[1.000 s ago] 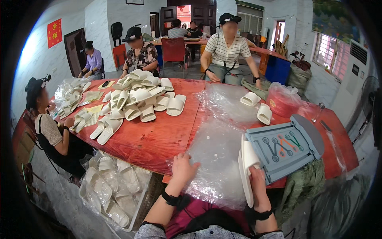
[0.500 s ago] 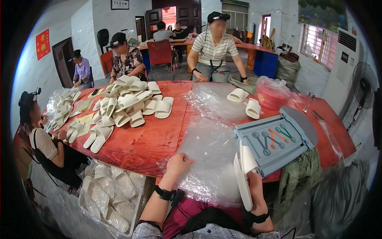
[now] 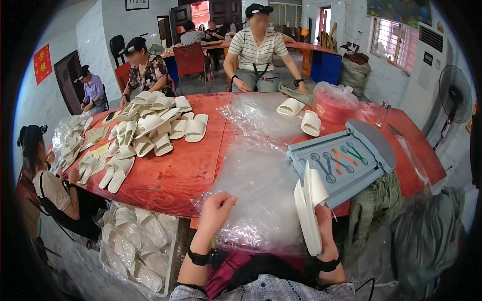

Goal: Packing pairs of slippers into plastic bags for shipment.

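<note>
You've got a red poster (image 3: 43, 64) on the left-hand wall: two big yellow characters, one above the other, smaller yellow ones beside them. High on the back wall you have a framed sign (image 3: 137, 4), dark characters in a row on a pale ground. On your counter (image 3: 191, 168), left side, yellow sheets (image 3: 101, 156) carry rows of fine marks, too small for you to read. Air conditioner (image 3: 431, 75) at your right: dark panel (image 3: 428, 58) on its front, any lettering too small. Red bagged bundle (image 3: 335, 109): yellowish marks, blurred.
</note>
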